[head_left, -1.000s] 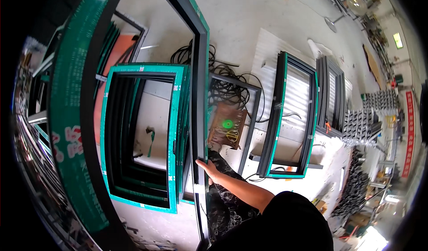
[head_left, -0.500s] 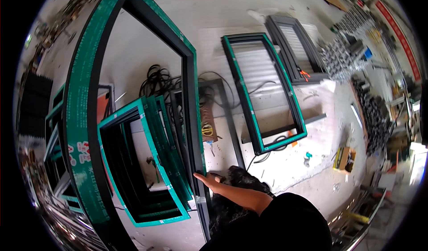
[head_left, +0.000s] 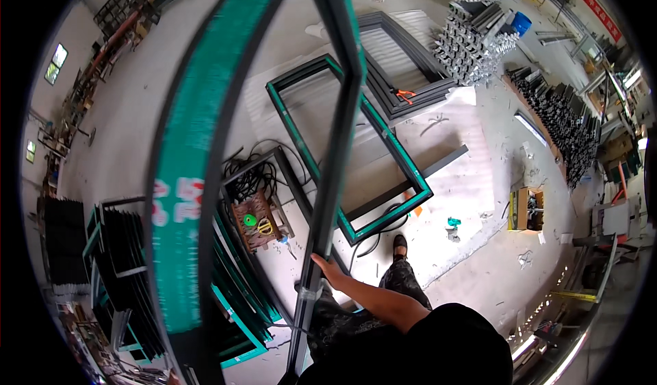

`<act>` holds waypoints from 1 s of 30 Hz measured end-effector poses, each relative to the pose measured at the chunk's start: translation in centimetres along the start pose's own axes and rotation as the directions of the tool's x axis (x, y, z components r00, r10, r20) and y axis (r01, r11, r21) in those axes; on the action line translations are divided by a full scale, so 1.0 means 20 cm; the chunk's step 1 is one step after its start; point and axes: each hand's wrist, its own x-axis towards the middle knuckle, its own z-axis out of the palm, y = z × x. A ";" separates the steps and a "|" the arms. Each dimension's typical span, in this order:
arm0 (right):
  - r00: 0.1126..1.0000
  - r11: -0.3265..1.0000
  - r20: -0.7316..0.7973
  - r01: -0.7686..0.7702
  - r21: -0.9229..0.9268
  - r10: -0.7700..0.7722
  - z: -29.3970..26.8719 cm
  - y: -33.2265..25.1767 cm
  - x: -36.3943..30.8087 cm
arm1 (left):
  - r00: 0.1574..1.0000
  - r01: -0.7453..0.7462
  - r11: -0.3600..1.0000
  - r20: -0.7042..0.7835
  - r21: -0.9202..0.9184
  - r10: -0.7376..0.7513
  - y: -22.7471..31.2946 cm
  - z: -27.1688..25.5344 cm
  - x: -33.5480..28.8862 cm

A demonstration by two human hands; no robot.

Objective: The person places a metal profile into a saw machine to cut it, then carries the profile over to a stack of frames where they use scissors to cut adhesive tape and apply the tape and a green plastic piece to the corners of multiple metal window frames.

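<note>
A large dark window frame (head_left: 181, 262), its outer face covered in green film, stands tall in front of me and runs out of the top of the view. My right hand (head_left: 328, 270) is closed around its right-hand upright, low down. My left hand is out of view. Behind that upright, a smaller dark frame with green strips (head_left: 391, 138) lies on white sheeting. Below and left, a stack of green-edged frames (head_left: 239, 275) is partly hidden by the large one.
Grey frames (head_left: 431, 87) bearing orange-handled pliers (head_left: 405, 96) lie farther back. A brown stand (head_left: 248, 214) holds tape rolls beside coiled black cable (head_left: 250, 180). A loose bar (head_left: 445, 162), a cardboard box (head_left: 525, 210) and stacked metal profiles (head_left: 472, 43) are to the right.
The view has turned, and the large frame, still in my right hand, now crosses in front of the floor frame, away from the green stack. My foot has come into view.
</note>
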 end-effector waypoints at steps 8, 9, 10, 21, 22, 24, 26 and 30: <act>0.973 0.924 -0.228 -0.110 -0.366 0.026 -1.31 -0.63 -0.22 | 0.829 -0.319 0.911 0.542 0.262 0.134 0.63 1.18 -0.01; 0.997 0.995 0.052 0.064 -0.073 -0.060 -1.04 -1.00 -0.55 | 0.935 -0.157 0.935 0.354 0.317 0.037 0.54 1.13 -0.07; 0.914 0.924 0.135 0.381 0.035 -0.382 -1.35 -1.07 -0.58 | 0.917 -0.168 0.966 0.390 0.195 0.080 0.61 1.34 -0.03; 0.827 0.405 -0.264 0.489 0.772 -0.496 -1.84 -1.62 -1.57 | 0.633 -0.721 0.375 0.774 0.582 0.016 0.65 2.37 0.32; 0.821 0.416 -0.314 0.525 0.742 -0.477 -1.87 -1.59 -1.60 | 0.629 -0.719 0.393 0.777 0.573 0.018 0.65 2.40 0.31; 0.827 0.458 -0.261 0.507 0.731 -0.498 -1.98 -1.58 -1.64 | 0.620 -0.724 0.399 0.784 0.563 0.019 0.66 2.46 0.33; 0.871 0.534 -0.236 0.458 0.711 -0.431 -2.13 -1.55 -1.64 | 0.607 -0.726 0.422 0.794 0.543 0.025 0.65 2.56 0.34; 0.903 0.761 -0.186 0.428 0.489 -0.388 -2.33 -1.68 -1.73 | 0.610 -0.705 0.456 0.793 0.543 -0.002 0.70 2.78 0.27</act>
